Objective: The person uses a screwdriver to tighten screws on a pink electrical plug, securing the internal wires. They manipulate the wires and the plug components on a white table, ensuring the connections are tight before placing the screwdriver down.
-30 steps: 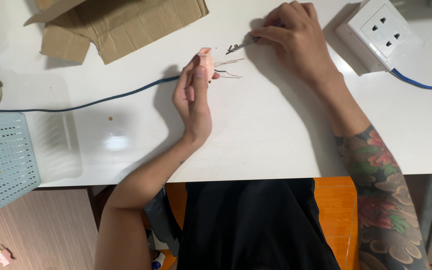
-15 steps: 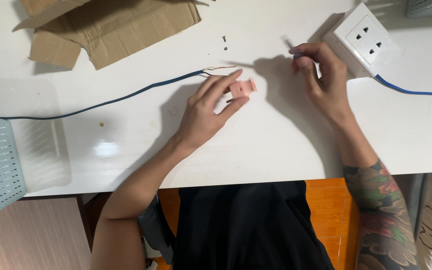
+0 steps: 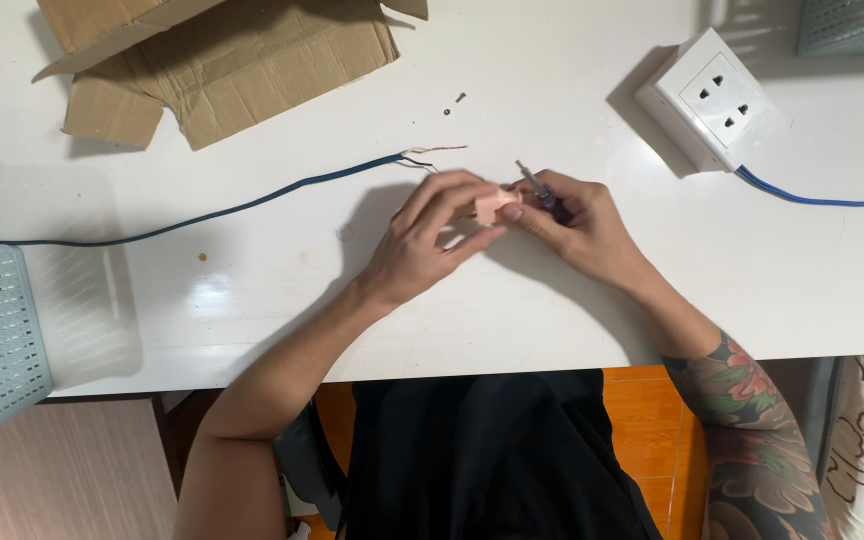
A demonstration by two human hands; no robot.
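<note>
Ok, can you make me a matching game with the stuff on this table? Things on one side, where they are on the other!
Things:
1. cardboard
2. socket box
3. pink part
4. screws

Places:
A. between the two hands
B. top right, with a blue cable coming out
C. top left of the table
D. loose on the table, right of the cardboard

Pairs: 1-C, 2-B, 3-A, 4-D

The left hand and right hand both pinch the pink part; the right also holds a thin tool.
</note>
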